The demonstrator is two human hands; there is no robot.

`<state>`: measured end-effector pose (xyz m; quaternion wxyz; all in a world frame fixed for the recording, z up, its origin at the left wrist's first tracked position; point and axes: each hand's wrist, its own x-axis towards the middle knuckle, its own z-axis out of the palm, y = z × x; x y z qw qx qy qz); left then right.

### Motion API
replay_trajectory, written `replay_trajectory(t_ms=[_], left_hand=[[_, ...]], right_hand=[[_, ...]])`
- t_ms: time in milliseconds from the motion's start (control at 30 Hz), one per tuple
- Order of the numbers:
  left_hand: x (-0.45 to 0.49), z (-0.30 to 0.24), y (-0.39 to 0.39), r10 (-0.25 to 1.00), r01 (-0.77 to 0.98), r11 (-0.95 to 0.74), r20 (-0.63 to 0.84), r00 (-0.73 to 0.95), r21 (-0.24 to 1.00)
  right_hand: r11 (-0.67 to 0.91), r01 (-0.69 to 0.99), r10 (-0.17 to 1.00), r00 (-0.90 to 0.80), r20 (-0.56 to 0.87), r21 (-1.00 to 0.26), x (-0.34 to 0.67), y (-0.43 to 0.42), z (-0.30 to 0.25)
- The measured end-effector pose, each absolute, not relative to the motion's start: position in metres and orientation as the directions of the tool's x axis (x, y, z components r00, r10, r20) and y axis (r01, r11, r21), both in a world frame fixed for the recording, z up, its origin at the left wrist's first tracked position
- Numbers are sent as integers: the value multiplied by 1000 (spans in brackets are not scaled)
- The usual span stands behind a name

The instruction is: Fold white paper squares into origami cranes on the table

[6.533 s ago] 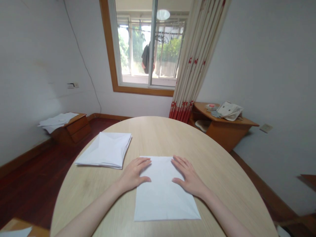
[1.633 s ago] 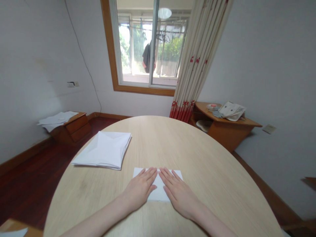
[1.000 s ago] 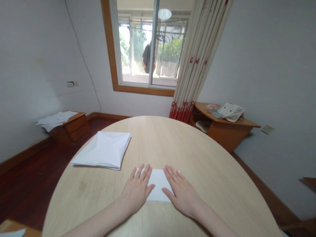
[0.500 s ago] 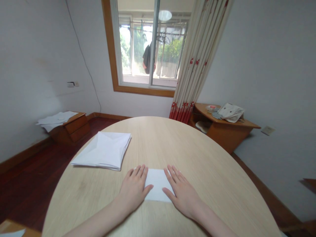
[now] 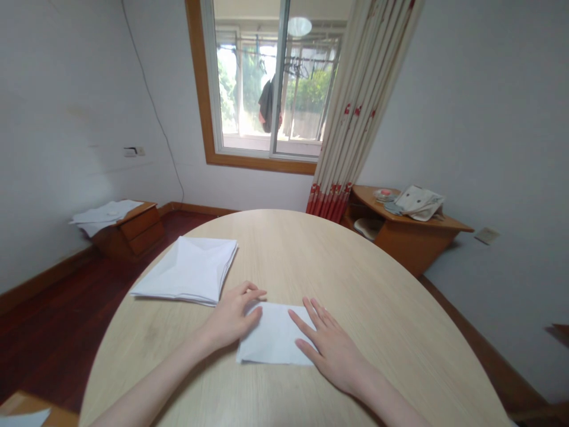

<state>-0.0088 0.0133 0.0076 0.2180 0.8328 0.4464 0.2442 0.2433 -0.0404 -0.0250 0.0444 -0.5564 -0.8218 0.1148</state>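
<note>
A folded white sheet of paper (image 5: 273, 341) lies on the round wooden table (image 5: 311, 261) in front of me. My left hand (image 5: 235, 314) is at the paper's far left corner, its fingers bent and held apart from the thumb, which rests over the paper's edge. Spread flat across the right part of the paper is my right hand (image 5: 326, 344), fingers pointing away from me. Further left sits a stack of white paper (image 5: 191, 270) with crease lines on its top sheet.
Behind the table are a window (image 5: 267, 89) and a patterned curtain (image 5: 347, 118). A wooden corner desk (image 5: 409, 237) holding a cloth bag (image 5: 420, 201) stands at the right. To the left is a low cabinet (image 5: 142, 228) with papers on top.
My left hand has lifted from lying flat and moved up and left to the paper's far left corner, uncovering its left side. My right hand stays nearly in place.
</note>
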Motion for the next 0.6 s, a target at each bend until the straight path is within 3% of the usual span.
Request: replay_trajectory(t_ms=[133, 333, 500, 600], left_hand=[[-21, 13, 22, 802, 522, -537, 208, 560, 663], [-30, 11, 32, 715, 400, -602, 244, 655, 691], [-32, 8, 33, 689, 383, -593, 202, 696, 708], [-33, 7, 33, 675, 424, -626, 183, 715, 654]], right_hand=[[348, 903, 923, -377, -76, -252, 244, -39, -24], [343, 894, 914, -389, -119, -288, 249, -37, -22], [337, 887, 910, -393, -130, -316, 252, -37, -21], [343, 888, 909, -396, -129, -305, 252, -38, -21]])
